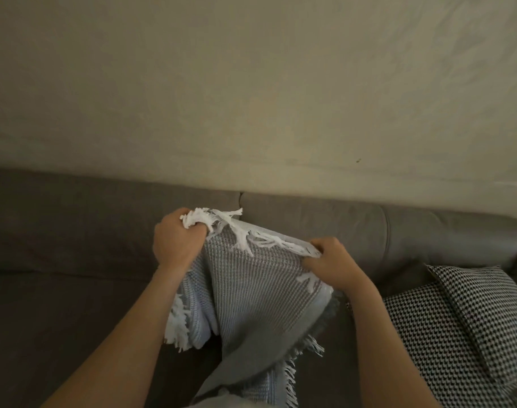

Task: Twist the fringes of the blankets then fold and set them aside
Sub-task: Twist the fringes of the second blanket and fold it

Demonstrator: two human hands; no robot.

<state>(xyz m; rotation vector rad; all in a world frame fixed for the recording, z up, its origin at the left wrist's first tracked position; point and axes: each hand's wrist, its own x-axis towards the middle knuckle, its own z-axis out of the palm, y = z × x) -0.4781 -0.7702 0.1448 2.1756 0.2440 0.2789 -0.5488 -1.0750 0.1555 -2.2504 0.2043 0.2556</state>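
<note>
**Desk:** Head view, living room. How far along is it?

**Operator:** From my remote seat I judge it early. One grey waffle-weave blanket (251,293) is held up over the seat of a grey sofa (74,290), its lower part hanging down towards the bottom edge of the frame. The white fringe (221,220) along its top edge looks loose and frayed; I see no tassel that is clearly twisted. The cloth lies in several layers, but I would not call it folded. I see no finished pile set aside, and I cannot tell whether other blankets are waiting.

**Desk:** And the hands?

**Operator:** The left hand (174,242) is raised at the blanket's upper left corner, closed into a fist round a bunch of fringe, knuckles towards me. The right hand (335,263) sits a little lower, to the right, pinching the same top edge with thumb against curled fingers (313,260). Both forearms reach forward from the bottom corners, and the edge runs taut between the two grips.

**Desk:** Anything around it?

**Operator:** Two houndstooth cushions (457,319) lean at the sofa's right end, just beside the hanging cloth. A plain beige wall (251,83) fills the upper half.
</note>
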